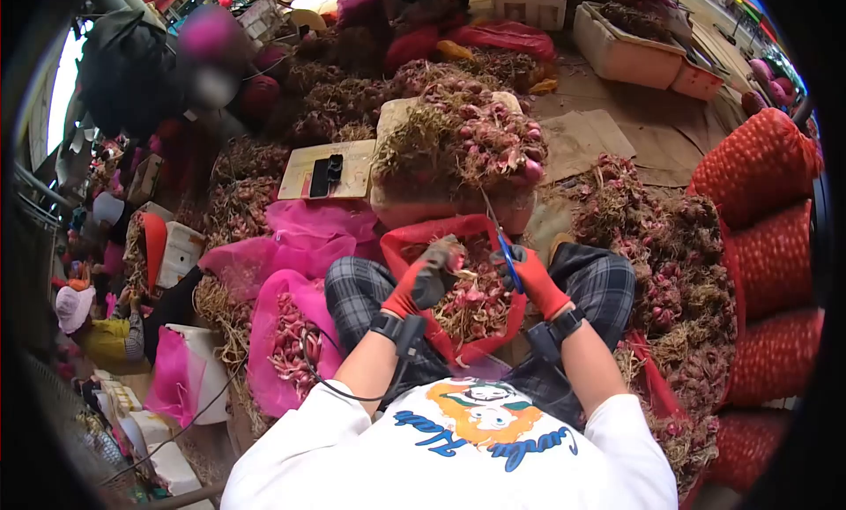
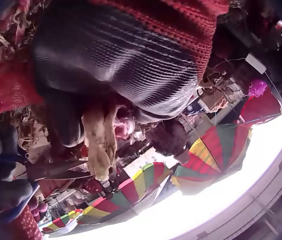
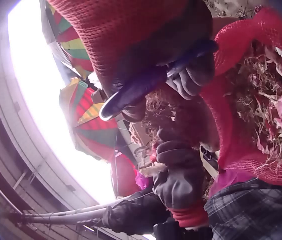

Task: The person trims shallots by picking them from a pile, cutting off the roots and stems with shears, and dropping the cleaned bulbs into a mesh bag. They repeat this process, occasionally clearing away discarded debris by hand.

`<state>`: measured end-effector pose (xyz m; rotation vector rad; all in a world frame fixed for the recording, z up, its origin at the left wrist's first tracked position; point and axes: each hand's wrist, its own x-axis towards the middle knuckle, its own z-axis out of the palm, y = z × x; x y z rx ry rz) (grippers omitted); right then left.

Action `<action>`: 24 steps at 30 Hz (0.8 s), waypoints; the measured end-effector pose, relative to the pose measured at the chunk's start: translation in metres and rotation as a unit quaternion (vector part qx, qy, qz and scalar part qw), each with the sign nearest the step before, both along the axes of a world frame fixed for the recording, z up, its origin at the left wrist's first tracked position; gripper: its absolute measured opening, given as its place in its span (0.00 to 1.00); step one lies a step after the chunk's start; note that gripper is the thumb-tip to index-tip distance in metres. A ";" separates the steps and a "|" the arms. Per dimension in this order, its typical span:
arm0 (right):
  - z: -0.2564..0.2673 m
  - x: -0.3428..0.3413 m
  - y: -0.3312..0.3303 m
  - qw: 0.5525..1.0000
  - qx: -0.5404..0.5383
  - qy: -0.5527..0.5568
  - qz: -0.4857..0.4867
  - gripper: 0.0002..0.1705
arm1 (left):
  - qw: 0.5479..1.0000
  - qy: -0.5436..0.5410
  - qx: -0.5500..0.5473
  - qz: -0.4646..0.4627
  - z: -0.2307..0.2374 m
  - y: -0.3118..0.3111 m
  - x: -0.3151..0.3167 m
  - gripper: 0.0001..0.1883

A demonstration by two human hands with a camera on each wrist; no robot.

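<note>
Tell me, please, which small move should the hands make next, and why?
Probably bring the scissors to the dry stalk and snip it. The left hand holds a pinkish bulb with that stalk sticking out, while the right hand grips the scissors, whose blades point past the bulb in the head view.

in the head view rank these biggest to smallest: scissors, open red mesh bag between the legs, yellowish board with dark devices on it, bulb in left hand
1. Open red mesh bag
2. Yellowish board
3. Scissors, long but thin
4. Bulb, partly covered
</note>
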<state>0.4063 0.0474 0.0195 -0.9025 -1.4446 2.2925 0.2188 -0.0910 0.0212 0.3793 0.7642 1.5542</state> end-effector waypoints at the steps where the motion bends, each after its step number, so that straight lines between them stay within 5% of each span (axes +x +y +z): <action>1: -0.009 0.001 -0.003 1.000 -0.001 0.007 -0.005 0.12 | 0.988 0.151 -0.027 0.030 -0.012 -0.011 0.007 0.12; 4: -0.010 0.007 -0.022 0.998 0.067 -0.013 0.004 0.15 | 0.894 0.447 0.010 -0.008 -0.072 -0.040 0.010 0.15; 6: 0.001 0.005 -0.039 1.000 0.003 0.027 0.004 0.15 | 0.763 0.645 0.038 -0.013 -0.037 -0.052 0.027 0.14; 7: 0.005 0.004 -0.045 0.998 -0.026 0.050 0.003 0.15 | 0.932 0.364 0.005 -0.008 -0.038 -0.048 0.035 0.15; 8: 0.000 0.005 -0.053 0.998 -0.023 0.051 0.006 0.16 | 0.999 0.045 -0.028 -0.002 -0.039 -0.041 0.043 0.16; 9: -0.002 0.008 -0.059 0.999 -0.026 0.041 0.009 0.17 | 0.958 -0.278 -0.062 0.004 -0.039 -0.040 0.047 0.18; 10: -0.001 0.011 -0.066 0.999 -0.029 0.031 0.012 0.17 | 0.963 -0.224 -0.149 -0.006 -0.033 -0.046 0.047 0.21; 19: -0.031 0.002 -0.107 0.993 0.103 0.027 -0.051 0.23 | 0.973 -0.031 -0.169 -0.157 -0.075 -0.060 0.051 0.29; 24: -0.043 0.014 -0.096 0.990 -0.093 0.054 -0.087 0.09 | 0.984 -0.039 -0.124 -0.122 -0.032 -0.061 0.058 0.27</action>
